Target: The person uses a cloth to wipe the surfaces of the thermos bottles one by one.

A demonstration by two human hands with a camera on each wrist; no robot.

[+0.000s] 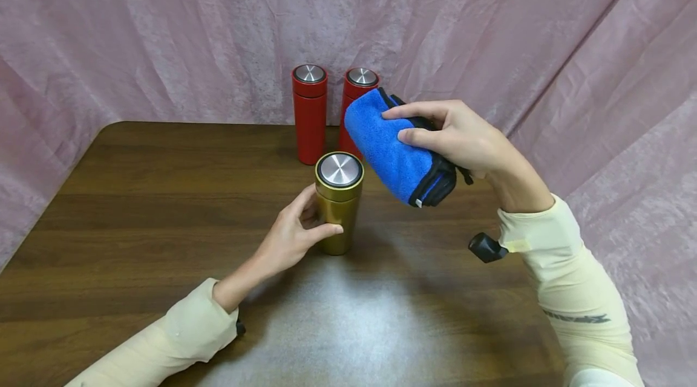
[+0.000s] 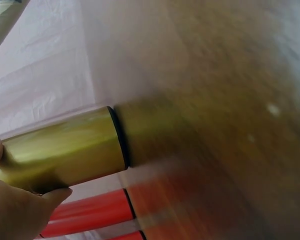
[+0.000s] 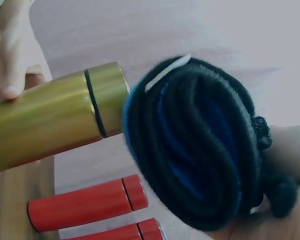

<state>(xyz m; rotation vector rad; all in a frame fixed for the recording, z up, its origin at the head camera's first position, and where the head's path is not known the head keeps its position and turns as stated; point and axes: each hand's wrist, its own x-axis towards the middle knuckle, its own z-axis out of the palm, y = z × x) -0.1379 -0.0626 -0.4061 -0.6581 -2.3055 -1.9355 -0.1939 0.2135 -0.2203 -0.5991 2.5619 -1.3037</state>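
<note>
My left hand grips a gold thermos flask from its left side, thumb across the front. The flask stands upright on the table, its silver lid facing up; the left wrist view shows its dark base ring at the wood. In my right hand is a folded blue cloth with black edging, pinched between thumb and fingers. It hangs in the air to the right of the flask's lid. Seen from the right wrist, the rolled end of the cloth overlaps the lid's edge.
Two red thermos flasks stand upright behind the gold one, the right one partly hidden by the cloth. All three are on a brown wooden table. A pink curtain hangs behind the table and along its right side.
</note>
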